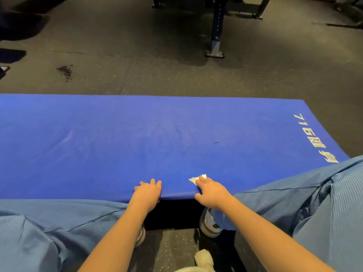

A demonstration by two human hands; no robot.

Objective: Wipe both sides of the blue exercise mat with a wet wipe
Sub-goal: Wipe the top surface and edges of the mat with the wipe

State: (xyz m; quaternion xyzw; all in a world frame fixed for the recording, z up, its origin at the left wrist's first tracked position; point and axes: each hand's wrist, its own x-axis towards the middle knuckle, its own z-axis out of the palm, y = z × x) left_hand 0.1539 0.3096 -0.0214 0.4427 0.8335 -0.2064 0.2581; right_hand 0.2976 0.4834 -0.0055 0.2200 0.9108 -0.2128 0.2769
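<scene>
Pressing a crumpled white wet wipe (194, 179) onto the blue exercise mat (137, 142) just inside its near edge with the right hand (211, 193), fingers bent over the wipe, thumb at the rim. Gripping that same edge nearby with the left hand (148, 193), fingers curled over the top. Working on a mat spread across the dark floor (157, 75), white lettering at its right end.

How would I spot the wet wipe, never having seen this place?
Find the blue exercise mat spread over the dark floor, then its near edge. There the right hand grips the wet wipe, a crumpled white scrap, unlike the flat pale lettering at the mat's right end.
</scene>
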